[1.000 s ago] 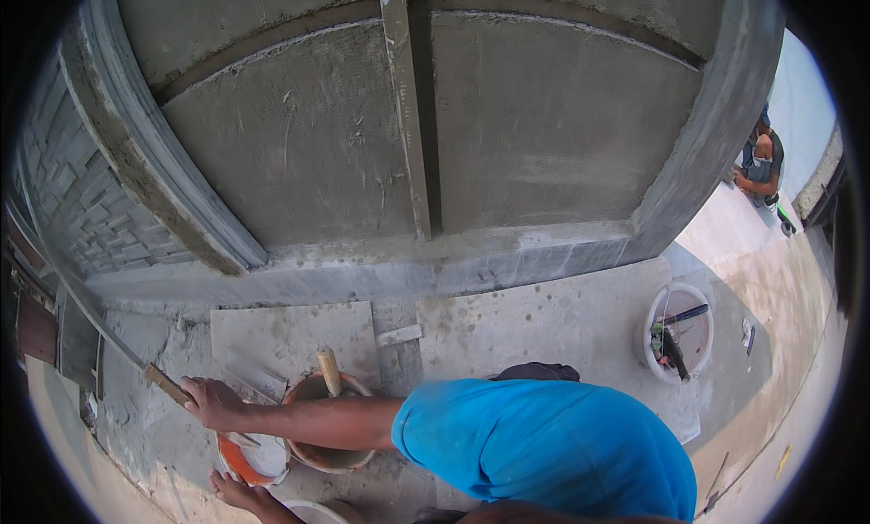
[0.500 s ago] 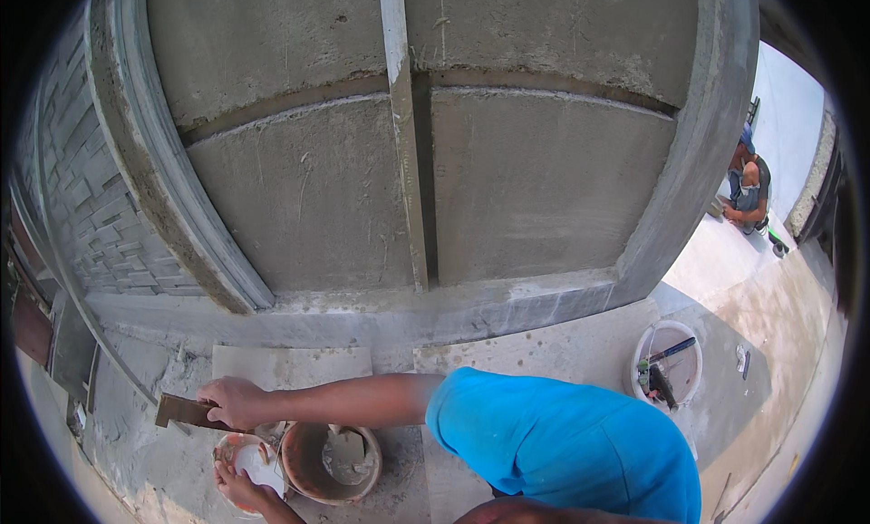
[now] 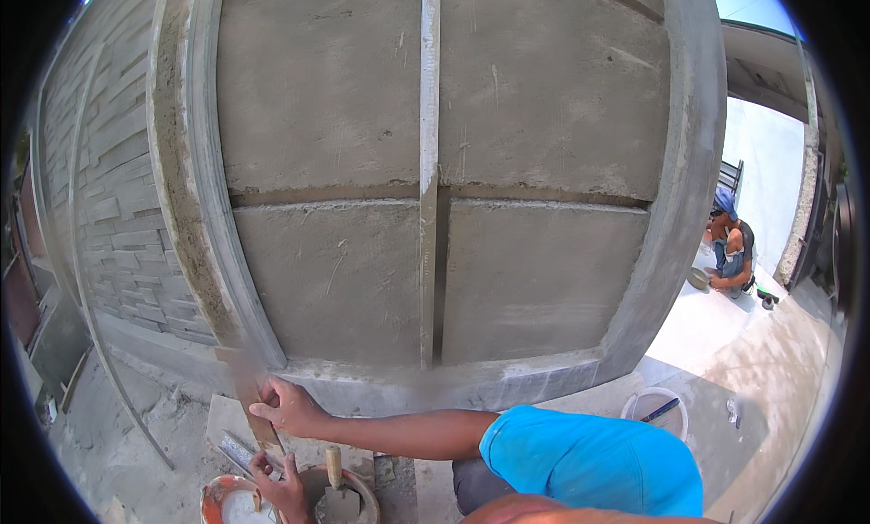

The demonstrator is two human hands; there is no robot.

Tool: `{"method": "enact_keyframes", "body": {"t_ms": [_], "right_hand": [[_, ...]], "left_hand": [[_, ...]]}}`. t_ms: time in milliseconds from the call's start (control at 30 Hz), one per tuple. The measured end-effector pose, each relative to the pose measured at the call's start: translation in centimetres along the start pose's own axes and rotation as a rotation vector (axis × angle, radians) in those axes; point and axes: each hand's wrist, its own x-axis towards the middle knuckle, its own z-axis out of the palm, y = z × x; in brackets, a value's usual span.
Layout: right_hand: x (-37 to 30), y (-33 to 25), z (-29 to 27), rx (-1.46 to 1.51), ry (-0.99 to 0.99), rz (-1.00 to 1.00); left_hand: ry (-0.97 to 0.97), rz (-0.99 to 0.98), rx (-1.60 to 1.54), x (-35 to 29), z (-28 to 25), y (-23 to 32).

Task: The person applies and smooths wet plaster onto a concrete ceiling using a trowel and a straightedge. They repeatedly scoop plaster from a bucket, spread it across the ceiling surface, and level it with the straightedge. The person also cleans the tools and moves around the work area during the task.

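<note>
My right hand (image 3: pixel 292 410) reaches across to the left, its fingers closed on a flat brown wooden board (image 3: pixel 252 399). The board stands at a slant, its blurred upper end at the foot of the ridged grey column. At its lower end is my left hand (image 3: pixel 283 490), with fingers curled about that end. Below that hand sits an orange-rimmed bucket (image 3: pixel 214 495) with whitish stuff inside. Beside it, a second bucket (image 3: pixel 370 488) holds a trowel (image 3: pixel 334 470), its wooden handle up. A grey metal strip (image 3: pixel 237 453) lies left of my left hand.
A grey plastered wall (image 3: pixel 326 279) with grooves and an upright pale strip (image 3: pixel 429 161) rises ahead. Stone cladding (image 3: pixel 118 207) covers the left side. A white tub (image 3: pixel 675 419) with a tool stands right. A person (image 3: pixel 729 252) squats far right. A long thin rod (image 3: pixel 118 370) leans left.
My right hand has swung the board from nearly level to a steep slant, closer to the column. My left hand has left the orange-rimmed bucket for the board's lower end. The view has tilted up.
</note>
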Motion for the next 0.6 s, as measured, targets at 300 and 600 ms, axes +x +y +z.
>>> {"method": "enact_keyframes", "body": {"t_ms": [300,600], "right_hand": [[-1.6,3.2,1.0,0.134,-0.015,0.129],[-0.5,2.1,-5.5,-0.338,-0.155,0.040]], "left_hand": [[-0.121,0.018,-0.012,-0.6,-1.3,-1.4],[-0.198,0.041,0.266,3.1,-3.2,2.4]]}}
